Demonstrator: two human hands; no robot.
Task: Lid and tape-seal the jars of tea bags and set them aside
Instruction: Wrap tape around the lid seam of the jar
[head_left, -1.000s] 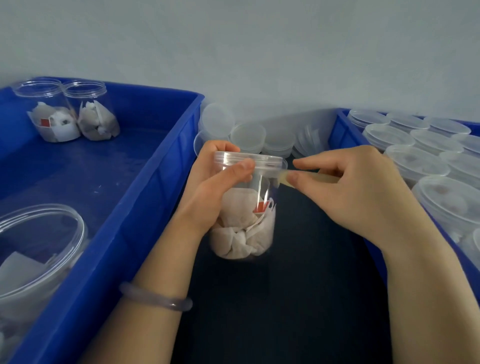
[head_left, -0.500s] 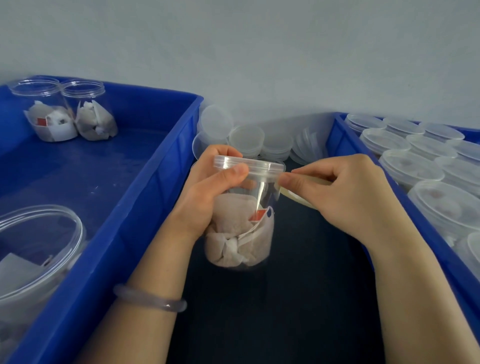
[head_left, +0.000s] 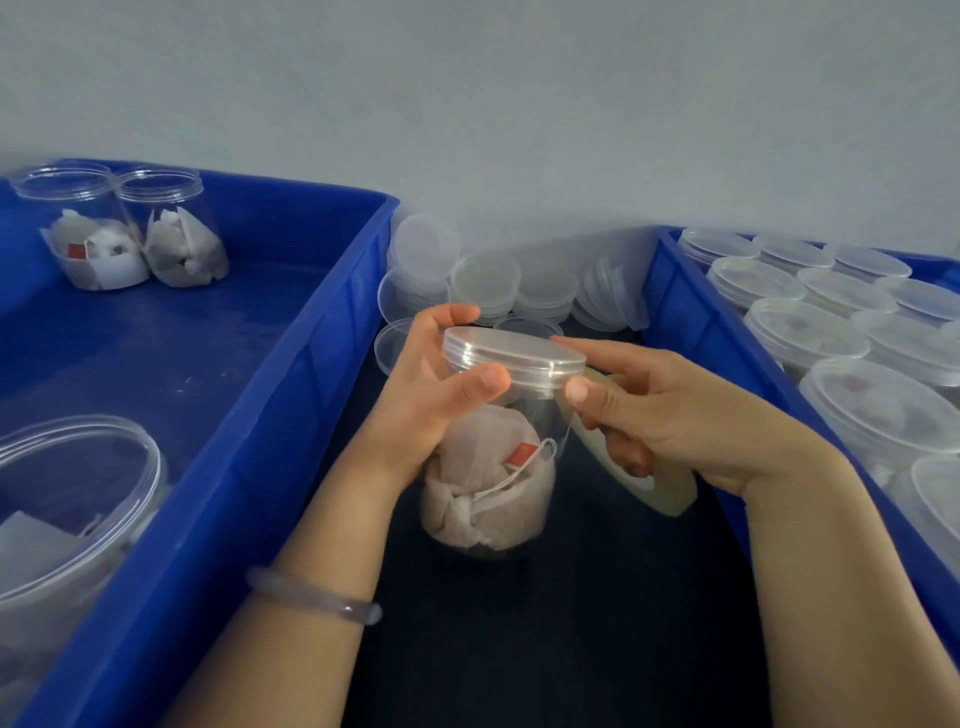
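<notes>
A clear plastic jar (head_left: 498, 467) with tea bags and a red tag inside is held tilted above the dark table, its clear lid (head_left: 514, 356) on. My left hand (head_left: 436, 395) wraps around the jar's upper left side, thumb pressed just below the lid's rim. My right hand (head_left: 670, 410) grips a pale roll of clear tape (head_left: 644, 478) against the jar's right side, thumb touching the lid's edge. Whether tape runs along the lid's rim is too clear to tell.
The left blue crate (head_left: 291, 415) holds two lidded jars of tea bags (head_left: 119, 234) at its far corner and a large clear tub (head_left: 72, 499) near me. The right blue crate (head_left: 691, 322) is packed with several jars. Loose lids (head_left: 483, 280) pile against the wall.
The jar has tilted so its lid faces me more and sits a little lower. My right hand came closer to the jar, and the tape roll now shows below it.
</notes>
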